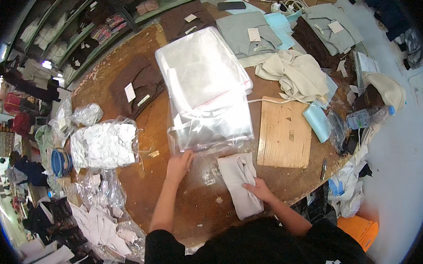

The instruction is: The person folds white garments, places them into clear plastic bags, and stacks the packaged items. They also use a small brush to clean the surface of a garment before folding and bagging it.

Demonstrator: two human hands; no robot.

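Observation:
My right hand [259, 190] grips the near right side of a folded off-white cloth [238, 184], thumb on top and the fingers partly hidden. To its left, my left hand [180, 166] is at the lower edge of a clear plastic bag [211, 132], fingers bent together at the film; blur hides how firmly they pinch it. That bag lies over the near end of a thick stack of clear plastic bags [200, 67] on the brown wooden table [157, 197]. The far end of the cloth lies close to the bag's near edge.
A wooden board [284, 133] lies right of the bags, below a crumpled beige garment [295, 72]. Folded brown [136, 85] and grey garments [249, 31] with tags lie around the stack. A bag of white pieces [103, 144] and a blue tape roll [60, 162] are at left; a plastic bottle [359, 119] is at right.

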